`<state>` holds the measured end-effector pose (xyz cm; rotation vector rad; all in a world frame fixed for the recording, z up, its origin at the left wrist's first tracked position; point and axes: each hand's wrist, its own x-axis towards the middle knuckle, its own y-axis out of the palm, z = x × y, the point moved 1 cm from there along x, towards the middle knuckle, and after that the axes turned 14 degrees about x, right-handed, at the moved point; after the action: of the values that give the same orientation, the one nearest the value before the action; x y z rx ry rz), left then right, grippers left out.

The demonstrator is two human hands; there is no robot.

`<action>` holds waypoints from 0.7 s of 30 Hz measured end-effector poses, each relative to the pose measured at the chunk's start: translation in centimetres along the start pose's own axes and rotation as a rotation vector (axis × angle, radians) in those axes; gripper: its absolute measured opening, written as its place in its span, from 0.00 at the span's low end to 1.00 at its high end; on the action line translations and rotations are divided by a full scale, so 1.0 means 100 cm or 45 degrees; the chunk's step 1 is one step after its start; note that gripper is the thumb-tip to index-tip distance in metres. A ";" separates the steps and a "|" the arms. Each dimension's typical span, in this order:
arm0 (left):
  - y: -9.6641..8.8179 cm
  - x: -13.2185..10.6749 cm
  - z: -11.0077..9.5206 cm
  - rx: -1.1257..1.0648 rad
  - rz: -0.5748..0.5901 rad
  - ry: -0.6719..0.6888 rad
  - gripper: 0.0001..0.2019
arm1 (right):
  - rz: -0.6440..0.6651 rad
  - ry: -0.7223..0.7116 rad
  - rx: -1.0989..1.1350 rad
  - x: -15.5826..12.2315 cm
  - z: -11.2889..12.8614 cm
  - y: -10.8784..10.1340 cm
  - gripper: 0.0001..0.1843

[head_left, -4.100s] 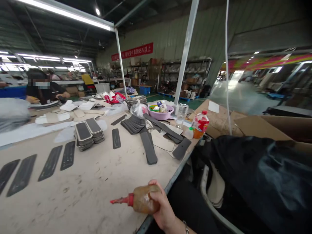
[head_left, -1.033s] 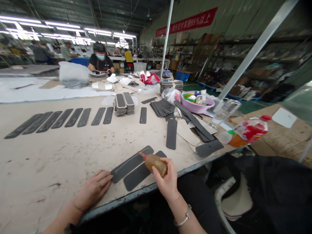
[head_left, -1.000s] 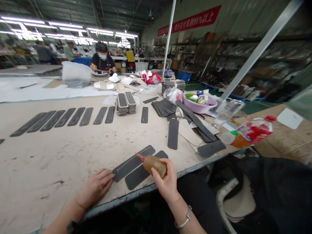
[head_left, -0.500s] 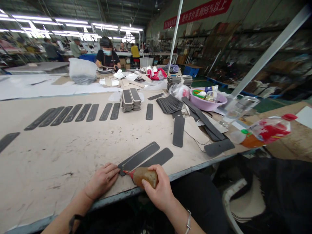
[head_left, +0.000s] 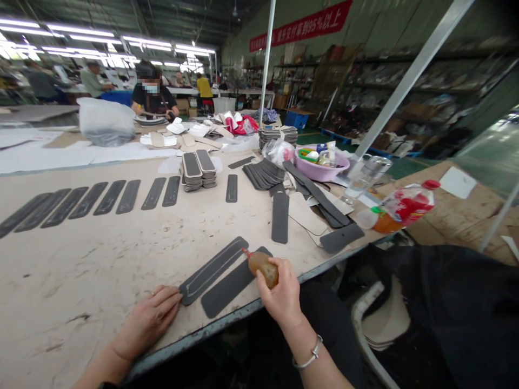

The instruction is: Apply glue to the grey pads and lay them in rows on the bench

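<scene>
My right hand [head_left: 281, 292] grips an amber squeeze glue bottle [head_left: 263, 268], tilted with its red nozzle at the far end of a dark grey strip [head_left: 213, 270]. A thin, shiny line of glue runs in a long loop on that strip. My left hand [head_left: 152, 319] has its fingers together, their tips pressed on the strip's near left end; its thumb is hidden. Beside it lies a second dark grey strip [head_left: 231, 286] without a visible line, partly beneath the bottle. Farther back is a row of similar strips [head_left: 95, 200] with shiny marks.
Stacked pieces [head_left: 198, 170] stand mid-table. Fanned dark strips [head_left: 263, 174] lie near a purple basin [head_left: 322, 166]. A plastic bottle of orange liquid [head_left: 399, 210] lies at the right by the table edge [head_left: 239, 313]. Across the table, a masked person [head_left: 154, 97] works.
My right hand has moved the glue bottle away from the left hand, up along the strip to its far end. The glue line is longer. The view has shifted to the right.
</scene>
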<state>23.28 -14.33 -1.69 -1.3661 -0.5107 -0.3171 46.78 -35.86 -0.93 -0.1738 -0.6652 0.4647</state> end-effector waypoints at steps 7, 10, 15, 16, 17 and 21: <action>0.002 0.000 0.002 0.001 -0.006 0.042 0.11 | 0.214 0.071 0.419 -0.012 0.025 0.024 0.16; 0.003 -0.001 0.004 0.014 0.016 0.055 0.11 | 0.291 0.068 0.336 -0.012 0.028 0.028 0.14; 0.005 -0.004 0.007 0.031 0.007 0.077 0.11 | 0.080 0.055 0.113 -0.001 0.008 0.019 0.14; 0.006 -0.005 0.008 0.039 0.007 0.081 0.11 | 0.037 0.044 0.083 0.002 0.003 0.017 0.14; 0.007 -0.006 0.008 0.049 0.009 0.088 0.11 | -0.005 0.035 0.061 0.003 -0.001 0.015 0.14; 0.010 -0.008 0.012 0.118 0.002 0.119 0.12 | -0.138 0.039 0.034 0.008 -0.011 0.010 0.14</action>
<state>22.92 -13.03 -2.82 -1.2560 -0.4414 -0.3501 47.68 -34.64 -1.68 -0.1185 -0.6350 0.3658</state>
